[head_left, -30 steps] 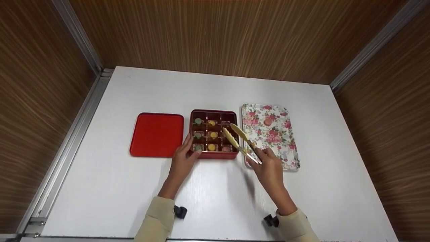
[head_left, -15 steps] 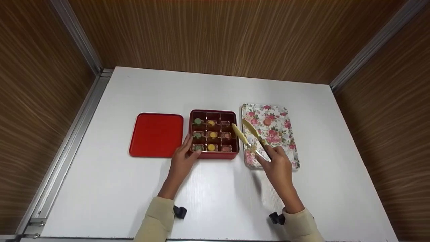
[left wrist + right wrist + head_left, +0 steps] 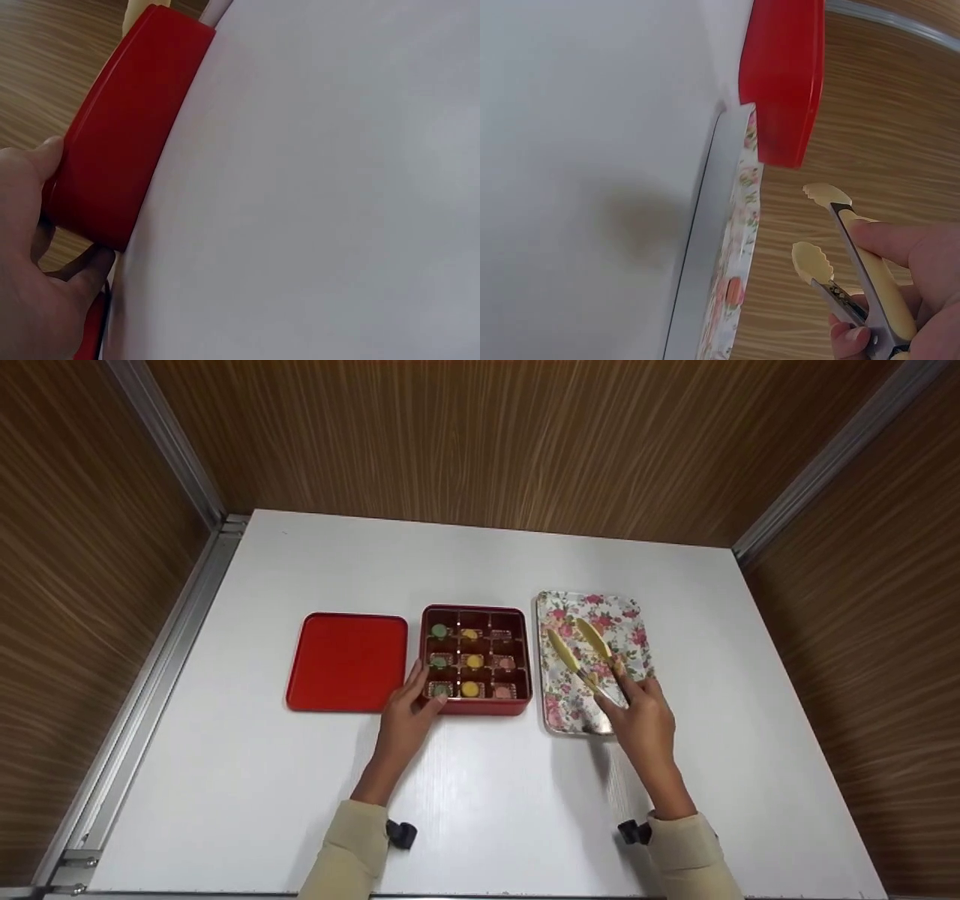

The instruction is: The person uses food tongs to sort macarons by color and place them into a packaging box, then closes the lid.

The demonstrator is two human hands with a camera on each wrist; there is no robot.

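Observation:
In the head view my left hand holds the near left corner of a red square box, thumb on the rim and fingers along its side. Round green macarons, yellow macarons and pink macarons sit in columns in its compartments. The far right compartment shows a clear liner. My right hand grips kitchen tongs with pale yellow tips, spread apart with nothing between them, over the floral tray. One pink macaron lies on that tray in the right wrist view; the tongs cover it in the head view.
A red lid lies flat to the left of the box. All stand on a white table, with wood-patterned panels behind and at both sides. The tray lies close beside the box's right wall.
My right hand has carried the tongs from over the box's right column rightward to above the floral tray. The left hand stays at the box corner.

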